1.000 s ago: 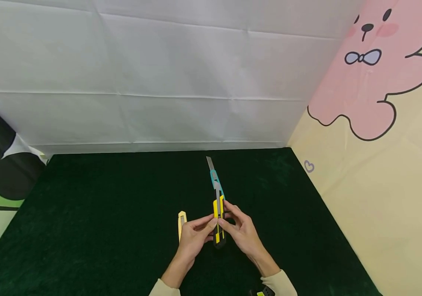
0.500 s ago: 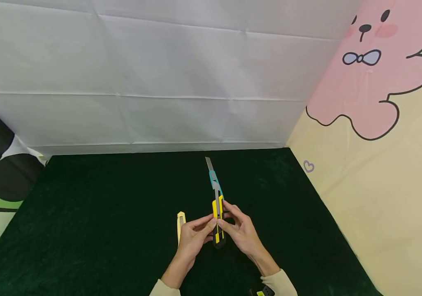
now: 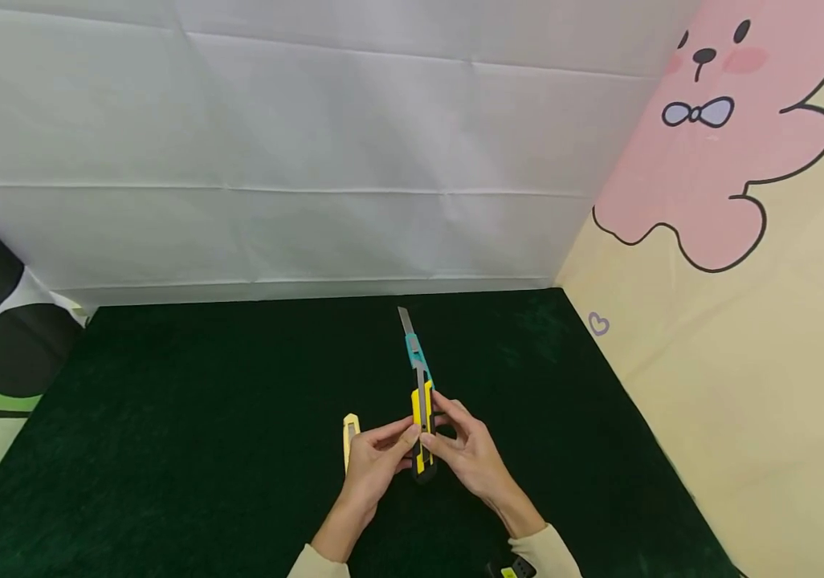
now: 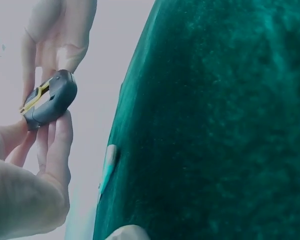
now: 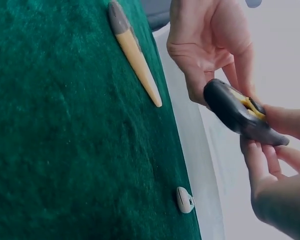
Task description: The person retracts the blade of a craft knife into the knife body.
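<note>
Both hands hold a yellow-and-black utility knife [image 3: 422, 409] over the green cloth, its grey blade pointing away. My left hand [image 3: 372, 466] pinches it from the left, thumb on top and fingers underneath. From the other side my right hand [image 3: 473, 457] grips it, thumb near the slider and index finger along the edge. Both wrist views show its rounded black butt end [image 4: 55, 100] between the two hands. Past its blade tip lies a teal utility knife [image 3: 418, 353] with its blade out. A pale yellow utility knife [image 3: 350, 433] lies left, partly hidden behind my left hand.
Dark green cloth [image 3: 202, 417] covers the table. A white sheet [image 3: 311, 160] rises behind it, and a cream wall with a pink bear [image 3: 715, 160] stands at right. A black item with a lime patch [image 3: 511, 570] shows beside the right sleeve.
The head view has turned slightly, so everything sits a little further left. Both hands keep nearly the same hold on the yellow-and-black utility knife.
</note>
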Demonstrator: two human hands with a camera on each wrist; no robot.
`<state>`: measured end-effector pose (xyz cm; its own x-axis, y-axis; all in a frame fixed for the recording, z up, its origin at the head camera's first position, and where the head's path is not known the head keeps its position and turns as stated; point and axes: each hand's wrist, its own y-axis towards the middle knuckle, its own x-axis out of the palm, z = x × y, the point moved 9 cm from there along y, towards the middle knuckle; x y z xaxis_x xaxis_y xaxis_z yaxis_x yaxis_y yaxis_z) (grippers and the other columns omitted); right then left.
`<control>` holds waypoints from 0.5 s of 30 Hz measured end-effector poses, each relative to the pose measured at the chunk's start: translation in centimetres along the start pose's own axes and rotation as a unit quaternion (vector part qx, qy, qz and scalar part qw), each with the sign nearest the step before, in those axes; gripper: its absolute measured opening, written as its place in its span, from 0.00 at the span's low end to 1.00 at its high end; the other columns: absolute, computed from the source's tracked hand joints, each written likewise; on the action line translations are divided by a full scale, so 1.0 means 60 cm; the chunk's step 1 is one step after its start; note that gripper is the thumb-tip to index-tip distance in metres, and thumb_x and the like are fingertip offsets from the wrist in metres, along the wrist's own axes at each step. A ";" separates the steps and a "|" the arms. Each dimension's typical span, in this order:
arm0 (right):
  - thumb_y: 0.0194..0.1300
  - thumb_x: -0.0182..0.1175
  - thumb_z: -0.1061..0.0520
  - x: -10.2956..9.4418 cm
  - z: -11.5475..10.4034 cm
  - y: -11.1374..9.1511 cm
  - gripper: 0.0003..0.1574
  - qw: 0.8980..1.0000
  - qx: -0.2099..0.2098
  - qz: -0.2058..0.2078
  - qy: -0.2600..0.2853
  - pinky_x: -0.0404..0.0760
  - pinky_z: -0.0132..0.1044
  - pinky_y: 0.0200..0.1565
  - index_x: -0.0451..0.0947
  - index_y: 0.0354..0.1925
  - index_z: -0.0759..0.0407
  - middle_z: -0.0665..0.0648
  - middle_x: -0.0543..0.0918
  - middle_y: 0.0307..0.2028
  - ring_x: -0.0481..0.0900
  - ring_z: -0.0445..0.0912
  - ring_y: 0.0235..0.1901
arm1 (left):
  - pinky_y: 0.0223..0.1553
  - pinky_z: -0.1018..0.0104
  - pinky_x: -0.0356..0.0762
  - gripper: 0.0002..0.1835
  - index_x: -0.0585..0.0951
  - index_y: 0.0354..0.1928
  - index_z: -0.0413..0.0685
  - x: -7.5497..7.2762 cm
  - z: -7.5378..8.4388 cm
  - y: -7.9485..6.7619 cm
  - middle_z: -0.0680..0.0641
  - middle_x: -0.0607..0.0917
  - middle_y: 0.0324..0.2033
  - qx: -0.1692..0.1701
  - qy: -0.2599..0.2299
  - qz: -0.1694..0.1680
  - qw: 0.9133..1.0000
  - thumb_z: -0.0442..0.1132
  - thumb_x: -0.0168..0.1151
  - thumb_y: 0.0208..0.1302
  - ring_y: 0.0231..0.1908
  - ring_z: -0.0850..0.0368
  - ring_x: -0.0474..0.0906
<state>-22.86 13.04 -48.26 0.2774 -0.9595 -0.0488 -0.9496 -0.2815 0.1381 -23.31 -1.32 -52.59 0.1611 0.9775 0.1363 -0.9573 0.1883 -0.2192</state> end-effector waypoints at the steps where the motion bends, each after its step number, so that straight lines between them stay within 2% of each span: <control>1: 0.73 0.62 0.64 -0.001 -0.001 -0.001 0.40 1.000 0.000 0.000 0.001 0.79 0.40 0.62 0.61 0.78 0.56 0.63 0.69 0.62 0.67 0.58 0.62 | 0.47 0.60 0.86 0.25 0.81 0.65 0.44 0.002 0.002 -0.001 0.40 0.85 0.57 0.002 0.001 -0.001 1.000 0.50 0.64 0.73 0.45 0.52 0.85; 15: 0.73 0.62 0.64 -0.012 -0.007 -0.012 0.42 0.999 -0.007 -0.035 -0.002 0.77 0.41 0.64 0.59 0.79 0.53 0.62 0.68 0.65 0.65 0.58 0.63 | 0.47 0.60 0.86 0.26 0.81 0.65 0.45 0.017 -0.002 -0.018 0.41 0.85 0.57 -0.010 -0.008 0.022 1.000 0.51 0.65 0.72 0.44 0.54 0.85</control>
<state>-22.29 13.91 -47.89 0.3422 -0.9376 -0.0619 -0.9259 -0.3477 0.1476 -22.08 -0.50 -52.35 0.1142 0.9832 0.1420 -0.9584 0.1467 -0.2449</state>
